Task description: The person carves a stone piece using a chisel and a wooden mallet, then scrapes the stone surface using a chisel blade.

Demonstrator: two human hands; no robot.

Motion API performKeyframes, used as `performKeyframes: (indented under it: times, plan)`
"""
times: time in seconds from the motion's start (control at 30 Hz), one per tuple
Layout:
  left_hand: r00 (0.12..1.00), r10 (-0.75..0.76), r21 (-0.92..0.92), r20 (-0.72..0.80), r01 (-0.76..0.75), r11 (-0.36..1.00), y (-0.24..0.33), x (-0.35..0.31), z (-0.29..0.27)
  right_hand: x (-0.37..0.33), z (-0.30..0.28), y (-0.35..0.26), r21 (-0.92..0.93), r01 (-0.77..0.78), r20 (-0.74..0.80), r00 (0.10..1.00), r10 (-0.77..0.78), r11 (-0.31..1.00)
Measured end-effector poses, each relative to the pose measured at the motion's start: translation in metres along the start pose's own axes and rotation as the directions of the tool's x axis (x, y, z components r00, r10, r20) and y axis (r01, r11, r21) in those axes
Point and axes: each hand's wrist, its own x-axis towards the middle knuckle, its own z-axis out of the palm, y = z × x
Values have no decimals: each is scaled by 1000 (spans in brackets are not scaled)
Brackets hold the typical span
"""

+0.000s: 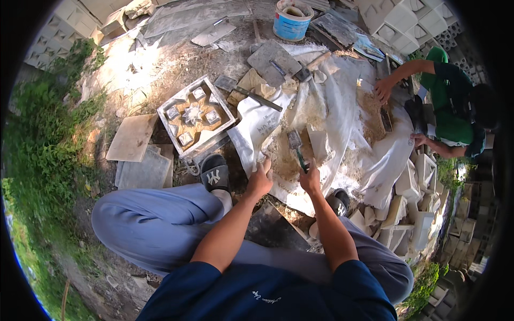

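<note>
My right hand [309,179] is wrapped round the dark green handle of a small trowel [295,141]. Its dusty blade points away from me, over pale sandy mix [282,160] on a white sack sheet [316,107]. My left hand [260,180] is curled at the sheet's near edge beside the mix; what its fingers hold, if anything, is hidden. Just right of the trowel blade stands a pale block [318,143]. Left of the sheet lies a square mould [176,145] with a star-shaped centre and several raised blocks inside.
At right a co-worker [450,101] in green reaches toward a sand pile [372,115]. Beyond the sheet are a flat metal bar [249,93], a hammer [310,68] and a blue-white bucket [293,21]. Flat slabs [134,138] lie left; cast blocks [409,182] are heaped right.
</note>
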Motion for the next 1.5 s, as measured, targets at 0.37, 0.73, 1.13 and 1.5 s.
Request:
performKeyframes:
  times: [0.37,0.73,1.13,1.5]
  plan:
    - [998,-35,13,48,35,999,-5,3,-4,-4,-16,-21,-46,162,-29,986,-163,986]
    - [1000,-10,3,1,10,1000,-10,0,-5,-4,-30,-53,-51,177,288,945,-156,983]
    - [1000,3,-6,-12,-3,1000,-15,-1,-10,-10,-22,-95,5,-48,266,963,45,999]
    - [1000,-13,5,20,13,1000,-7,-4,-4,-20,6,-67,-46,59,160,986,-51,997]
